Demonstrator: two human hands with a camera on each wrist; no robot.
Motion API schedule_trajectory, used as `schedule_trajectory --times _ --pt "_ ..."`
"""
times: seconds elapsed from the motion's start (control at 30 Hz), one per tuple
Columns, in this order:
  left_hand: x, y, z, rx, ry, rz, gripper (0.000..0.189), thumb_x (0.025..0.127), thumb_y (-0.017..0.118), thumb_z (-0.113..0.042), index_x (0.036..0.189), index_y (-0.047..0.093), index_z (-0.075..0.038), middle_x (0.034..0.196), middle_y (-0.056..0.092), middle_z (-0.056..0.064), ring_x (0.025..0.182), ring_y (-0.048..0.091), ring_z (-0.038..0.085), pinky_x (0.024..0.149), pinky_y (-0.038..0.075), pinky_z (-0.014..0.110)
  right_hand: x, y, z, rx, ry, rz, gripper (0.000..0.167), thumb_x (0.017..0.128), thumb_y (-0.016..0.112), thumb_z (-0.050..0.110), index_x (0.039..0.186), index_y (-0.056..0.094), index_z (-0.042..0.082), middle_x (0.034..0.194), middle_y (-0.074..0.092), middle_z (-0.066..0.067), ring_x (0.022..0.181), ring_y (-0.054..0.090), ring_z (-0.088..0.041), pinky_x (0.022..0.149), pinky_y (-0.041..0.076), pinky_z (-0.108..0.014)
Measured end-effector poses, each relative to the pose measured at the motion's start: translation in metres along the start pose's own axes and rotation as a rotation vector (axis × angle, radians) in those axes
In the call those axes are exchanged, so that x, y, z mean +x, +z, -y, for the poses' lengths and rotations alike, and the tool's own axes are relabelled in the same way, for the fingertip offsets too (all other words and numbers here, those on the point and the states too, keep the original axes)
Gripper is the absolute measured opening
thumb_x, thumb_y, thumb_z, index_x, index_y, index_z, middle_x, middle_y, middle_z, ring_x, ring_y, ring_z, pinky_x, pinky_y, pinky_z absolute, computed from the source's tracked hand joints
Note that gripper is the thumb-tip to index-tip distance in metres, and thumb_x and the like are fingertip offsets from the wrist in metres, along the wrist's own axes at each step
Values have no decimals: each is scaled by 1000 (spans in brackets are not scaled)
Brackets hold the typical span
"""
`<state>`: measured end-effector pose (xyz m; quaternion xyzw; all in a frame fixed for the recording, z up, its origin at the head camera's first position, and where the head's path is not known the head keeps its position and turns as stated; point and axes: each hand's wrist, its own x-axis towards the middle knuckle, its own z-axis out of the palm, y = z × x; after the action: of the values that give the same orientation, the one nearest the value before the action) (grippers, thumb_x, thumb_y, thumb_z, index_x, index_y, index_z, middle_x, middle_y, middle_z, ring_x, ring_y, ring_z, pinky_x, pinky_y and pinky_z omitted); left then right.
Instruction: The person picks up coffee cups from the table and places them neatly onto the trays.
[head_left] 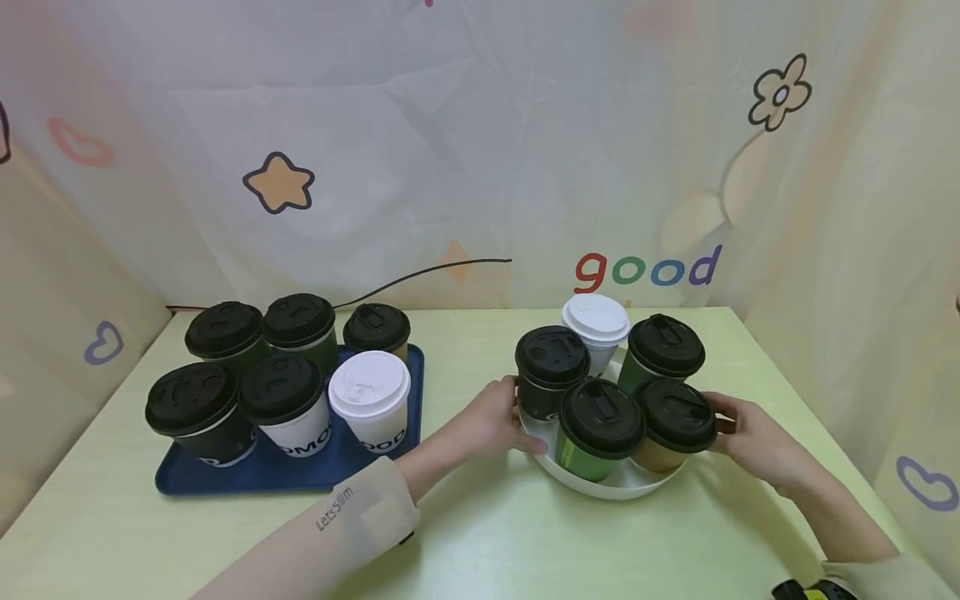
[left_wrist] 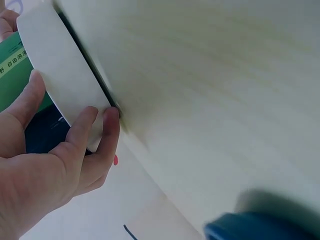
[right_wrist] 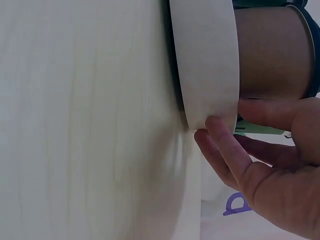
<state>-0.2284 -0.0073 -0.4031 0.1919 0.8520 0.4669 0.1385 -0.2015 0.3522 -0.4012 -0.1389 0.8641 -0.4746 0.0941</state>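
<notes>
A round white tray stands at the right of the table, carrying several lidded paper cups. Among them are a light green cup in front, a brown cup, a black cup and a white-lidded cup at the back. My left hand grips the tray's left side, thumb over the rim and fingertips low on the outer wall. On the opposite side my right hand holds the wall between thumb and fingers, the thumb beside the brown cup.
To the left, a blue rectangular tray bears several more lidded cups, including a white one at its right end. A printed cloth backdrop rises behind the table and at both sides.
</notes>
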Motion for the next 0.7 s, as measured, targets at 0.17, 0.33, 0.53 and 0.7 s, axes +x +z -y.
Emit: schedule_trajectory --times 0.17,0.33,0.53,0.7 --pt "9 4 -3 11 25 11 76 73 95 -6 135 52 3 130 64 18 99 60 22 83 51 35 -1 -8 -6 -12 -2 -15 54 93 65 -7 141 43 -19 137 52 -33 106 59 4 85 53 -22" --pt "17 7 -7 56 51 17 64 73 96 -9 126 60 -3 114 69 10 89 59 21 77 50 33 -2 -15 -11 -8 -4 -32 52 94 66 -6 140 46 -18 134 55 -30 105 60 4 85 53 -23" --pt "23 11 -9 93 46 28 61 73 96 -12 122 60 -2 107 67 8 86 57 18 74 50 31 -5 -19 -17 18 11 -40 51 95 68 -3 139 47 -16 131 60 -16 106 60 3 86 53 -23" --pt "22 12 -10 124 66 20 60 74 95 -14 122 61 -2 102 67 9 81 56 19 71 49 31 -8 -21 -16 2 10 -57 49 95 67 -3 139 48 -14 131 59 -17 107 59 3 86 53 -23"
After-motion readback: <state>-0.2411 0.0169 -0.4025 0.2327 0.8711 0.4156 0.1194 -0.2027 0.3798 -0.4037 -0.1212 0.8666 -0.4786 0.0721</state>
